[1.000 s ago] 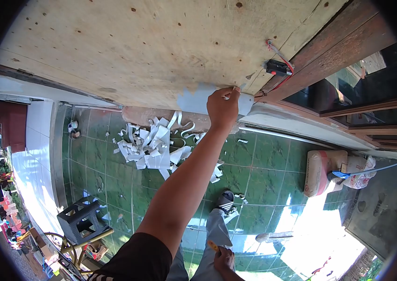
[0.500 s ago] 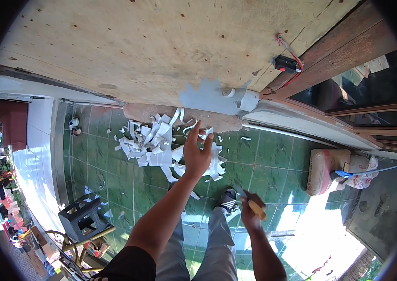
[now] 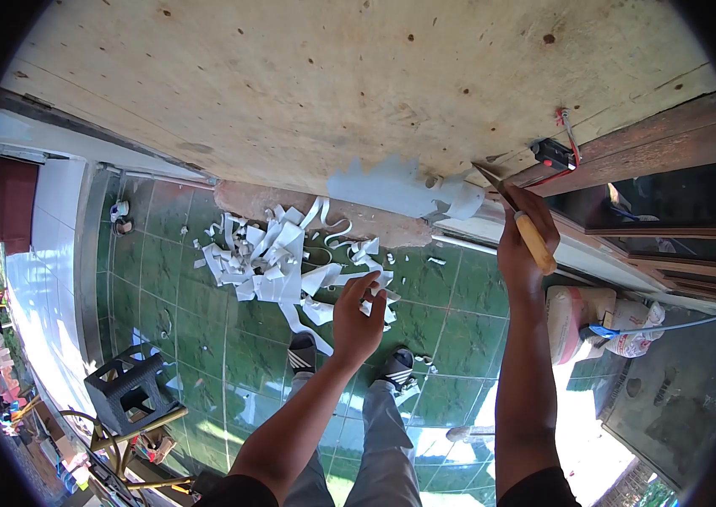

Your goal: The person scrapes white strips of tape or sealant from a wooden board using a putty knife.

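Note:
My right hand (image 3: 529,232) is raised near the lower right of the plywood panel (image 3: 307,93), closed round a knife (image 3: 535,243) with a pale wooden handle. Its dark blade points up and left, the tip at or close to the wood; contact is hard to judge. Just left of the blade, a grey-white layer (image 3: 387,188) with a ragged edge still covers the panel's bottom, and a loose flap (image 3: 464,201) curls off its right end. My left hand (image 3: 358,321) hangs in the air with fingers apart and nothing in it, in front of a pile of white peeled strips (image 3: 269,258).
Green floor tiles (image 3: 197,338) lie under my sandalled feet. A dark plastic stool (image 3: 130,393) stands at left. Sacks (image 3: 577,317) rest by the right wall. A small black box with red wires (image 3: 554,155) hangs on the wooden frame beside the panel.
My right hand has risen from beside my leg to the panel, bringing the knife with it. My left hand has dropped somewhat, away from the panel. The view has shifted slightly.

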A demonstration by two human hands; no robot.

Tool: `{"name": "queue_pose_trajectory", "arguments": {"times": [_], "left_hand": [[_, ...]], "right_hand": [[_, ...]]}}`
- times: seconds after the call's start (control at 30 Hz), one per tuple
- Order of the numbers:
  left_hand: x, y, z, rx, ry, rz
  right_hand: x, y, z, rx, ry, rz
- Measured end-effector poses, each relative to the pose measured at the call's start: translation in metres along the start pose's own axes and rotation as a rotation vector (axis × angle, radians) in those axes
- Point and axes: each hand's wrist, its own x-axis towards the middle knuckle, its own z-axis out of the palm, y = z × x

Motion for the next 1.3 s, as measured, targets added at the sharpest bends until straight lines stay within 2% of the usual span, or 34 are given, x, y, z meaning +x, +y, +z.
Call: {"name": "queue_pose_trajectory", "arguments": {"times": [0.17, 0.27, 0.37, 0.47, 0.7, 0.77, 0.87, 0.97, 1.07, 1.17, 1.3], "left_hand": [[-0.002, -0.018, -0.009, 0.032, -0.038, 0.041], [-0.008, -0.039, -0.021, 0.079, -0.024, 0.025], [-0.012, -0.049, -0.030, 0.097, -0.025, 0.006], [-0.019, -0.057, -0.039, 0.110, -0.039, -0.025], [-0.022, -0.075, -0.054, 0.124, -0.030, -0.046], [-0.021, -0.078, -0.056, 0.129, -0.024, -0.054], [-0.018, -0.078, -0.059, 0.152, -0.023, -0.056], [-0.014, -0.076, -0.059, 0.151, -0.028, -0.051], [-0.011, -0.071, -0.058, 0.145, -0.030, -0.042], [-0.010, -0.072, -0.057, 0.151, -0.029, -0.024], [-0.009, -0.071, -0.054, 0.171, -0.037, -0.019]], "right_hand": [[0.006, -0.003, -0.001, -0.059, 0.054, -0.058], [0.008, 0.000, 0.000, -0.071, -0.026, -0.027], [0.011, -0.007, -0.004, -0.143, -0.008, -0.092], [-0.001, 0.005, 0.003, -0.076, 0.006, 0.013], [0.002, 0.002, 0.004, -0.090, 0.056, -0.028], [-0.002, 0.014, 0.008, -0.091, 0.014, -0.015], [0.007, -0.005, -0.001, -0.152, 0.064, -0.037], [0.000, 0.010, 0.003, -0.107, 0.040, 0.001], [0.001, 0.009, 0.000, -0.152, 0.025, -0.052], [0.006, 0.001, -0.004, -0.162, 0.092, -0.082], [0.004, 0.010, 0.000, -0.113, 0.074, -0.051]]}}
